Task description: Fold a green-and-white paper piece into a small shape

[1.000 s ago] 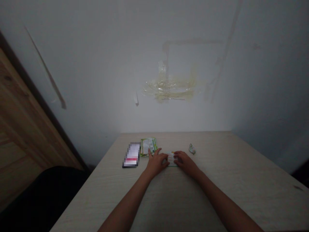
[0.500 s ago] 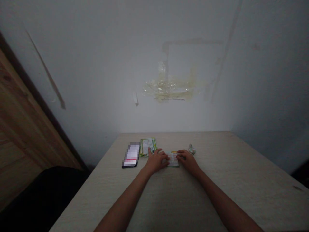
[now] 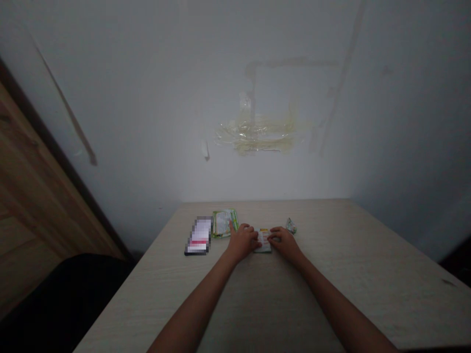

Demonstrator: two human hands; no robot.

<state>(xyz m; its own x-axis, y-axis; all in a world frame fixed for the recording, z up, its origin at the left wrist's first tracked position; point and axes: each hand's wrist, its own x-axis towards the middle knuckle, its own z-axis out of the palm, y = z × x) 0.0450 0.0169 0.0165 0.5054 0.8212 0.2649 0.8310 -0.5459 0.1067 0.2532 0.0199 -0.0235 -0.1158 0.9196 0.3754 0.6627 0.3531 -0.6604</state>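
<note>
A small, flat, folded piece of printed packaging (image 3: 264,241), whitish with an orange-yellow strip at its far edge, lies on the table between my hands. My left hand (image 3: 243,242) has its fingers curled on the left edge of the packaging, its thumb stretched out to the side. At the right edge, my right hand (image 3: 286,242) is closed, with fingers and thumb bent onto it. A larger green-and-white printed packet (image 3: 223,223) lies flat just beyond my left hand. Behind my right hand sits a small crumpled wrapper (image 3: 291,226).
A phone (image 3: 199,236) with a lit, blurred-out screen lies left of the green packet. The pale wooden table (image 3: 331,215) meets a white wall (image 3: 147,98) bearing clear tape (image 3: 257,132). A black object (image 3: 69,294) stands at the left, near a wooden panel (image 3: 37,181).
My left hand has shifted slightly right, and the folded packaging between my hands looks narrower. My right hand keeps nearly the same place. The view has shifted slightly.
</note>
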